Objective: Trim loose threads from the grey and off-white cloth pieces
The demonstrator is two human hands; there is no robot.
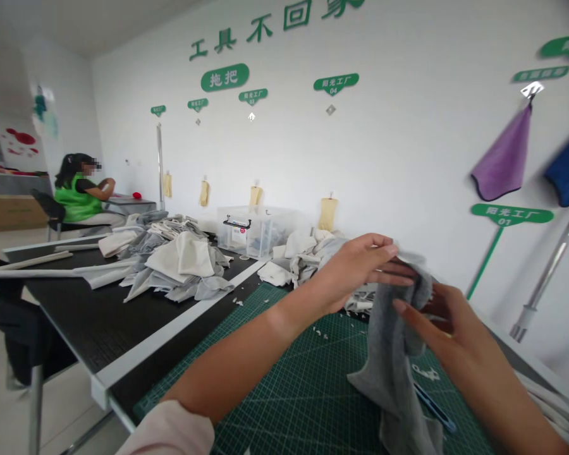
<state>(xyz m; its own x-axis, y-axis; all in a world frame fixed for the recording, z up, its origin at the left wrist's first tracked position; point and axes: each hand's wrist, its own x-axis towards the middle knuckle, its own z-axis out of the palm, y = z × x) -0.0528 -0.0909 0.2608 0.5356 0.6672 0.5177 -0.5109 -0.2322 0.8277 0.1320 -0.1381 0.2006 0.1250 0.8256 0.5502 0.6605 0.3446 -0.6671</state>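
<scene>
A grey piece of fabric hangs between my two hands, its lower end reaching down over the green cutting mat. At its top edge my left hand is closed on it, thumb and fingers pinching the cloth. Lower and to the right, my right hand grips the same fabric with the thumb in front; some of its fingers are hidden behind the cloth. On the mat, partly behind the fabric, lies a blue tool that looks like a utility knife. White scraps are scattered beside it.
A big heap of grey and white cloth covers part of the black table. Beyond the mat lies another cloth pile, beside a clear plastic box. Against the right wall stands a metal pole. A person in a green vest sits far left.
</scene>
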